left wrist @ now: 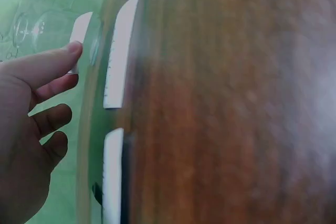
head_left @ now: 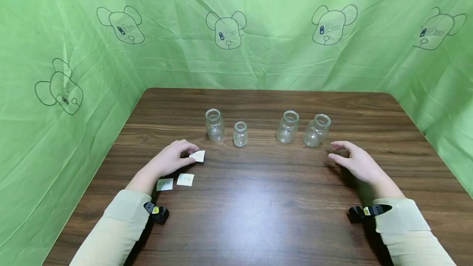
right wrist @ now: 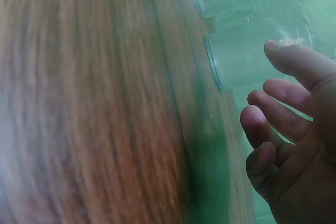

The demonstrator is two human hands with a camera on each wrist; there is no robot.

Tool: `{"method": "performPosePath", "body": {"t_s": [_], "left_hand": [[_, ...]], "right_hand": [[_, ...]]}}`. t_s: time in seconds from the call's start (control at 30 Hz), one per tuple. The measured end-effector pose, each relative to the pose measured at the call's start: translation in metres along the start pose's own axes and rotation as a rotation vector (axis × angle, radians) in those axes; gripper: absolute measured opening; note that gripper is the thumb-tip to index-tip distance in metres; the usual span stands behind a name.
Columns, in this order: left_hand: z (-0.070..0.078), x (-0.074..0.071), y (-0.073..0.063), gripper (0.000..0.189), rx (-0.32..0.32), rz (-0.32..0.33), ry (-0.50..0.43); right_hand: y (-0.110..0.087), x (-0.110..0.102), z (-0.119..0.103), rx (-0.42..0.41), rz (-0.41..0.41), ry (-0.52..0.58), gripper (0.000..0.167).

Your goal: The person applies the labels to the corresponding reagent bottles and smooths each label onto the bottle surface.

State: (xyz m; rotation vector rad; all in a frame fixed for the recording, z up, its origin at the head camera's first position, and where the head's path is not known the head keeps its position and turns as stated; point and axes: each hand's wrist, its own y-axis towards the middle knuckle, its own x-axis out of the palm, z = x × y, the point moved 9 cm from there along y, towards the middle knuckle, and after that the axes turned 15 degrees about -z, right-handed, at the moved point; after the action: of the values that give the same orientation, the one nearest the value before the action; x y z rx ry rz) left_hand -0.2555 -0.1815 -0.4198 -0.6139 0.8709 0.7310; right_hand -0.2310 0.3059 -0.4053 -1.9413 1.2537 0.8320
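Delicately, the left hand (head_left: 168, 161) pinches a small paper slip (head_left: 198, 156) between thumb and fingertips, at the left of the counter (head_left: 258, 200), on the near side of the left tall jar (head_left: 214, 125) and the small jar (head_left: 240, 134). The right hand (head_left: 352, 161) grips nothing; its fingers bend loosely near the rightmost jar (head_left: 316, 130), apart from the glass. Another jar (head_left: 287, 127) stands just left of that one.

As I judge it, the held slip could bend or slide free, because the pinch takes only its edge and the paper looks thin. A low sweep of the left wrist could shift the left loose slip (head_left: 164, 184) or the right loose slip (head_left: 185, 179), both lying close by. If the right hand swings inward carelessly, it could knock the rightmost jar over.

The held slip's written face turns up towards the head camera, and its free end points right, away from the fingertips. Its long axis seems to run roughly left to right (fingers cover part of it, so I cannot be sure). Both loose slips lie flat, long axes roughly crosswise, each slightly skewed.
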Motion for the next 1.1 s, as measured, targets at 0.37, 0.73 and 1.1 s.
{"method": "performPosePath", "body": {"t_s": [0.37,0.73,1.1], "left_hand": [[0.026,-0.017,0.003,0.029,0.036,0.063,-0.042],[0.044,-0.024,0.011,0.033,0.073,0.083,-0.07],[0.067,-0.016,0.026,0.03,0.168,0.136,-0.122]], "right_hand": [[0.004,0.006,-0.016,-0.052,0.003,0.026,0.044],[0.016,0.02,-0.033,-0.077,-0.007,0.103,0.044],[0.021,0.032,-0.065,-0.178,-0.014,0.217,0.037]]}}
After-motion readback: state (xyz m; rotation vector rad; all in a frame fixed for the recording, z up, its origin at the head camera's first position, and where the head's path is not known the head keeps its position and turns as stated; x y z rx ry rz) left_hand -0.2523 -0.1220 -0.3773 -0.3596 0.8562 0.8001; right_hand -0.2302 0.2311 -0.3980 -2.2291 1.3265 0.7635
